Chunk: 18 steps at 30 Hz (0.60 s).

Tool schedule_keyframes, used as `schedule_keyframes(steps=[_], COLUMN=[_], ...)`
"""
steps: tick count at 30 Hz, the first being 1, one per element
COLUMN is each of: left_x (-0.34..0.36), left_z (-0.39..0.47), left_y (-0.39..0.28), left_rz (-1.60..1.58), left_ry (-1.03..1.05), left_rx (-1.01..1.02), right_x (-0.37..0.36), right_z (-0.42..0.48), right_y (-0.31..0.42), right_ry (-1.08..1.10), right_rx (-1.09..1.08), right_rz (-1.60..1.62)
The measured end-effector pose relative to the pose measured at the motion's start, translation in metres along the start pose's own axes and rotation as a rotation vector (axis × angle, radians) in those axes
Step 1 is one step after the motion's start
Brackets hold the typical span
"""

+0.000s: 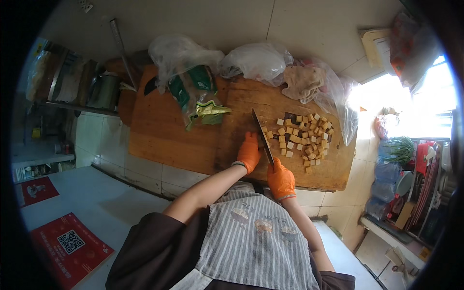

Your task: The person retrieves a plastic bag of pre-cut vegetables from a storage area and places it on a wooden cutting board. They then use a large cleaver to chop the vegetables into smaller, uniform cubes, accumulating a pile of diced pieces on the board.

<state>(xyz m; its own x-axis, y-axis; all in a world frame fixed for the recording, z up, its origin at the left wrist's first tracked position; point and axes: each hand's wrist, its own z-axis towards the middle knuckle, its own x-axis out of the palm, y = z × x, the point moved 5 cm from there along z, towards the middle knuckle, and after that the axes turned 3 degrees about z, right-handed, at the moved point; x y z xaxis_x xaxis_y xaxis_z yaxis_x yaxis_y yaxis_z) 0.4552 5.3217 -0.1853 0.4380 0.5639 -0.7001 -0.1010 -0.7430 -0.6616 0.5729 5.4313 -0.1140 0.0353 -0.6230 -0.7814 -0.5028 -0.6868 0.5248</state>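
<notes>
My right hand (281,180), in an orange glove, grips the handle of a kitchen knife (261,133). The blade is seen nearly edge-on, pointing away from me over a worn wooden cutting board (239,105). Just left of the blade my left hand (249,152), also gloved in orange, rests low over the board with its fingers towards the knife. What lies under those fingers is mostly hidden. To the right of the blade spreads a loose heap of tofu-like cubes (314,139), tan on some faces and white on others. Several cubes touch or lie close to the blade.
Behind the board lie a green food bag (194,85), clear plastic bags (257,61) and a crumpled beige cloth (304,81). A metal-edged shelf (83,107) stands at left. White counters (119,210) flank me below. At right are water jugs (384,181) and green stalks (400,148).
</notes>
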Motion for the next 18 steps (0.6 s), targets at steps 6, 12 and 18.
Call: schedule_keyframes(steps=[6,12,18], left_x=[-0.013,-0.020,-0.006], left_z=[-0.009,-0.012,-0.006], left_y=[-0.004,0.006,0.009], left_rz=[-0.120,-0.111,-0.092], left_ry=[-0.060,-0.067,-0.075], left_rx=[0.088,0.107,0.070], right_x=[-0.007,-0.011,0.009], right_z=[-0.002,-0.007,0.013], right_y=[-0.001,0.017,0.007], right_ry=[-0.038,-0.026,0.122], right_rx=[0.024,-0.018,0.100], right_rz=[0.011,0.064,0.013])
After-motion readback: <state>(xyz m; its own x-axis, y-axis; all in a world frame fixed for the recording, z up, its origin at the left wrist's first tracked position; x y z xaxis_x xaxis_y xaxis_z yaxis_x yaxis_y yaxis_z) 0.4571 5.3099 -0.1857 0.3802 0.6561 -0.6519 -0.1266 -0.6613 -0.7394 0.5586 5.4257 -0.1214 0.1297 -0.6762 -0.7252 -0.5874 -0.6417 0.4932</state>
